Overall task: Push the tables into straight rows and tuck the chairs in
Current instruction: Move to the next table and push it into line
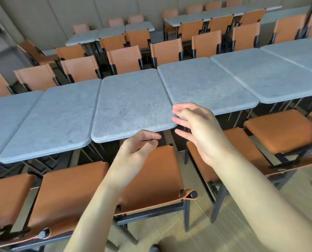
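A row of grey stone-look tables runs across the view. The middle table [131,104] sticks out nearer to me than the table to its right [206,84]. My left hand [137,148] hovers just below the middle table's near edge, fingers loosely bent and holding nothing. My right hand [198,130] is raised at that table's near right corner, fingers spread and relaxed, not gripping. An orange leather chair [157,179] with a black frame stands under my arms, its seat partly beneath the table.
More orange chairs stand at left [64,193] and right [282,130] along the near side. Another chair row [124,59] backs the far side. Further tables [111,33] and chairs fill the room to a beige wall. Wood-look floor lies at lower right.
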`<state>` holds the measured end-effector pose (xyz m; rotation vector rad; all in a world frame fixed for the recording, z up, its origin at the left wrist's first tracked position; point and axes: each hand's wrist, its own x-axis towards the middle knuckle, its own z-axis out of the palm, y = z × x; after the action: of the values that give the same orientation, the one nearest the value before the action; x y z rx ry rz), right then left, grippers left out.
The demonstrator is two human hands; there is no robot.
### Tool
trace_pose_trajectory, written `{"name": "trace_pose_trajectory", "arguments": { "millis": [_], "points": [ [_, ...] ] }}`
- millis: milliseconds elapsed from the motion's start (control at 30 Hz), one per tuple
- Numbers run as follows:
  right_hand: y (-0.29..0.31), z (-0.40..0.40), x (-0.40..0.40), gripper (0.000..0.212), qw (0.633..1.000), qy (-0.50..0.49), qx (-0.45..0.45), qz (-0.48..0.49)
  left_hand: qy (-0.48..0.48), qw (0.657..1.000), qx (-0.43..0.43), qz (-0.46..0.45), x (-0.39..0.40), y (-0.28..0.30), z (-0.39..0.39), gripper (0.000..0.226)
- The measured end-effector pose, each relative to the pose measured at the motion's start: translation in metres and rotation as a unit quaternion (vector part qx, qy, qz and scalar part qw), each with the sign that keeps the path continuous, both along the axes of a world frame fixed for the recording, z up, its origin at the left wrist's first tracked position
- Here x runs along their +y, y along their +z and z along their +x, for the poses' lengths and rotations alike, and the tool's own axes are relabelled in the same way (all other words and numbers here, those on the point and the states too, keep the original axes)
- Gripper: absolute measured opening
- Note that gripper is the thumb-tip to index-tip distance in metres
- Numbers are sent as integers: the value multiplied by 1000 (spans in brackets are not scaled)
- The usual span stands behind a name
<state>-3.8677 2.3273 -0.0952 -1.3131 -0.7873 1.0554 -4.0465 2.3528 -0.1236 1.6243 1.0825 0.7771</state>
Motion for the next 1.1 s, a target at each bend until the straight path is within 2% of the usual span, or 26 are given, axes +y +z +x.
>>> {"name": "trace_pose_trajectory", "arguments": {
  "millis": [133, 367, 600, 767, 900, 1100],
  "points": [
    [-11, -26, 28, 20, 998, 59, -17, -4, 33, 999, 28, 5, 22, -5, -20, 19],
    [-28, -20, 83, 20, 998, 44, -36, -30, 24, 1000, 18, -2, 91, -31, -25, 17],
    [-58, -10, 179, 20, 994, 24, -72, -76, -28, 986, 122, 113, 219, -71, -32, 22],
    [-113, -8, 268, 20, 987, 20, -113, -114, -75, 960, 214, 165, 316, -130, -19, 35],
    [-170, -5, 329, 22, 974, 33, -172, -142, -155, 898, 344, 227, 390, -192, 0, 60],
    [-257, 6, 393, 33, 935, 60, -290, -197, -203, 854, 443, 185, 460, -282, 4, 94]
  ]
}}
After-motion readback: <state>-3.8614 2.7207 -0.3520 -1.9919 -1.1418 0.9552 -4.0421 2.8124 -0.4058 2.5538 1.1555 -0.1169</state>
